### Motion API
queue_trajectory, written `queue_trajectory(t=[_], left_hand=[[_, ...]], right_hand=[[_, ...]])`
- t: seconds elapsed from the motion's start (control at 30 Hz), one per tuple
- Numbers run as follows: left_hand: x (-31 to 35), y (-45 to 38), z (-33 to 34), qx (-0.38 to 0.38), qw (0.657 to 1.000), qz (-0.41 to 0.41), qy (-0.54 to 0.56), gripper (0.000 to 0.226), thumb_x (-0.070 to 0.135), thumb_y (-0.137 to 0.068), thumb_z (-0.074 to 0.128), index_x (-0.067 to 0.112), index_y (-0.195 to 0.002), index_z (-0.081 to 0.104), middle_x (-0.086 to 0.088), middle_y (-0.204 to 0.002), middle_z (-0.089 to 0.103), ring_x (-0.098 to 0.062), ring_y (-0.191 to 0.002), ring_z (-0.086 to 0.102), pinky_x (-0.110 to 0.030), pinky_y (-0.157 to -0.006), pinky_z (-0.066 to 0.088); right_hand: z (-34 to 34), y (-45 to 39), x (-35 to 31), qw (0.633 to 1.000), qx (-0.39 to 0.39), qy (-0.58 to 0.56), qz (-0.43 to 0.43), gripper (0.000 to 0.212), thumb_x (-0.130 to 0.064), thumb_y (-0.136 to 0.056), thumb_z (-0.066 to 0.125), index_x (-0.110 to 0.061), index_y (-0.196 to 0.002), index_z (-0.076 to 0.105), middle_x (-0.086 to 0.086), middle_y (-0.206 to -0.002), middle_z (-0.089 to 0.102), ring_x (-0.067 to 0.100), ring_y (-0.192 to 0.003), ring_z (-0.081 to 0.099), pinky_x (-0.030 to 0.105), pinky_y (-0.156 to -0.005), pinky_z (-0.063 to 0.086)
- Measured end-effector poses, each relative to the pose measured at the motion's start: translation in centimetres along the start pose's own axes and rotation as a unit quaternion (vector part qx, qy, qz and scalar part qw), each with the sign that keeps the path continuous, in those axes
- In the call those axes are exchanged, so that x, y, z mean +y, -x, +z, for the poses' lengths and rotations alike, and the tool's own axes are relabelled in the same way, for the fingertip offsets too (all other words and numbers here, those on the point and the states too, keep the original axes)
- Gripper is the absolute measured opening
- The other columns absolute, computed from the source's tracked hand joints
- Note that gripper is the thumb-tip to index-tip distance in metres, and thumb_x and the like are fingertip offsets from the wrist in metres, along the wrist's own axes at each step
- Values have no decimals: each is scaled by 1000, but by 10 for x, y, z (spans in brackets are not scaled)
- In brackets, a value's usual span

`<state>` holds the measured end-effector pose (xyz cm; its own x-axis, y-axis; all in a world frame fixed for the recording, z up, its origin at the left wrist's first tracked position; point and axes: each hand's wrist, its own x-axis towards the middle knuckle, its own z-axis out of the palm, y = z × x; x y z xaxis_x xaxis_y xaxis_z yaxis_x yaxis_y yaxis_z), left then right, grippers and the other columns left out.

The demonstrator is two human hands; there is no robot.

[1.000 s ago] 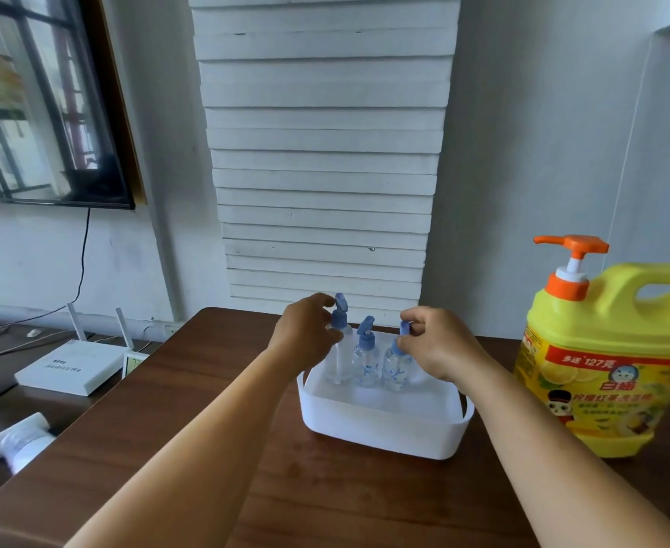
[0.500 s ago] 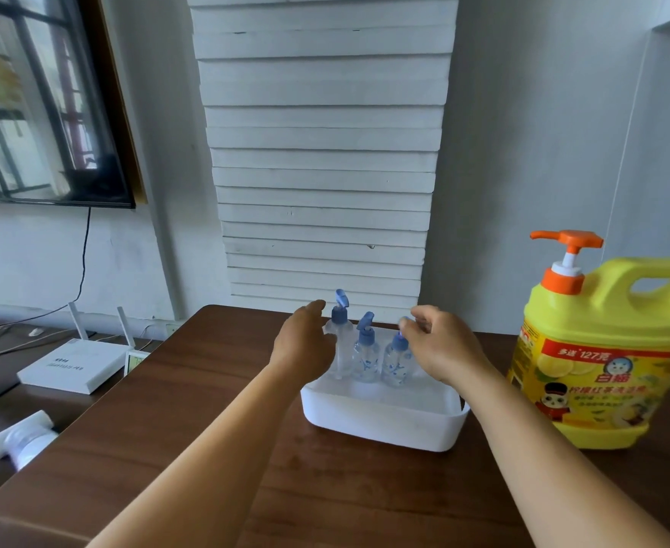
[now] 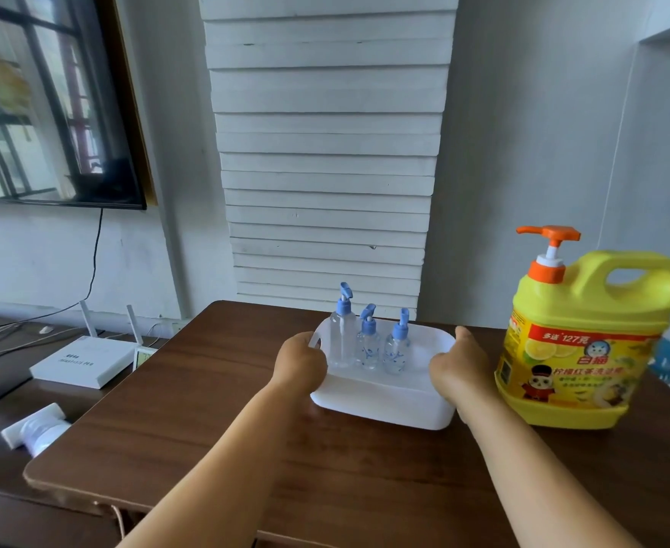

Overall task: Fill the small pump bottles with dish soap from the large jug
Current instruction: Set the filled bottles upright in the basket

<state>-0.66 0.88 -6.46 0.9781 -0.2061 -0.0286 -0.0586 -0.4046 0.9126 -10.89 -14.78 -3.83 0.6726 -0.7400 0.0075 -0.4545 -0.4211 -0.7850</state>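
On the desk [image 3: 214,448], a white tub [image 3: 381,401] holds three small pump bottles [image 3: 368,342] standing upright in a row, all clear and seemingly empty, their blue pumps fitted. The left hand [image 3: 299,365] grips the tub's left rim; the right hand [image 3: 458,369] closes on its right rim. Just right of it stands the yellow jug [image 3: 578,342], upright, orange pump on, untouched. By my judgement no filling has begun: uncapping and pumping soap into each bottle remain.

yellow jug [image 3: 586,342], orange pump [image 3: 549,251]; white tub [image 3: 381,401]; 3 blue-capped clear bottles [image 3: 369,344]
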Motion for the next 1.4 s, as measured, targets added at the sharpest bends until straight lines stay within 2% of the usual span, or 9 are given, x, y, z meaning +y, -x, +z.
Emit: queue_trajectory(t=[0.13,0.23,0.37,0.47,0.6,0.77,0.9,1.3,1.4], left_hand=[[-5,-2,3,25,999,10,30,36,-3,-84,35,15,-95,65,1,-75,55,-19,-72,49,-26,-65,39],[-7,-3,4,36,999,14,28,37,-5,-78,32,10,-85,65,1,-64,47,-16,-60,38,-26,-57,32],[-12,-9,-2,46,999,16,21,34,-4,-77,32,10,-76,62,-2,-67,49,-20,-63,39,-29,-58,32],[-19,-18,-12,65,998,16,19,27,-4,-76,32,13,-57,39,0,-59,33,-18,-59,26,-29,-54,21],[-27,-32,-32,85,996,13,19,24,-3,-78,35,9,-62,47,-2,-62,37,-18,-61,30,-30,-57,25],[-36,-55,-60,118,993,13,19,22,0,-80,37,13,-70,52,-4,-67,39,-19,-66,33,-33,-61,26],[-43,-74,-80,138,990,5,22,19,-1,-80,38,-2,-73,55,-5,-66,37,-19,-65,32,-33,-61,24],[-57,-123,-108,147,989,-27,20,42,-3,-84,35,30,-59,29,11,-64,31,-11,-64,33,-21,-56,22],[-59,-129,-110,147,989,-26,7,41,-1,-87,35,29,-59,35,9,-70,43,-12,-74,43,-27,-70,35]], right_hand=[[3,5,1,999,17,7,29,50,0,-93,42,-5,-143,34,15,-144,44,33,-130,44,37,-99,42],[3,5,-2,999,22,-3,35,50,1,-94,40,-7,-143,35,14,-146,42,32,-131,42,37,-100,40],[7,4,-7,1000,16,-17,15,49,2,-94,38,-8,-142,38,13,-144,45,31,-130,43,34,-100,39],[18,-1,-15,999,-2,-42,-3,53,4,-92,35,-9,-143,36,11,-146,43,29,-131,42,33,-100,38],[37,-10,-30,998,-28,-54,-19,59,5,-90,34,-9,-147,29,11,-150,36,28,-134,39,31,-98,39],[64,-19,-57,996,-56,-53,-35,60,5,-91,32,-11,-149,26,11,-151,34,28,-134,39,23,-81,34],[88,-29,-75,995,-73,-52,-42,61,5,-91,31,-12,-149,25,9,-152,32,28,-134,39,27,-88,39],[139,-56,-104,993,-93,-45,-62,58,5,-89,35,-7,-146,30,13,-148,38,30,-133,40,35,-103,39],[144,-59,-105,993,-94,-45,-60,55,5,-90,35,-5,-143,33,14,-146,40,30,-132,41,35,-102,39]])
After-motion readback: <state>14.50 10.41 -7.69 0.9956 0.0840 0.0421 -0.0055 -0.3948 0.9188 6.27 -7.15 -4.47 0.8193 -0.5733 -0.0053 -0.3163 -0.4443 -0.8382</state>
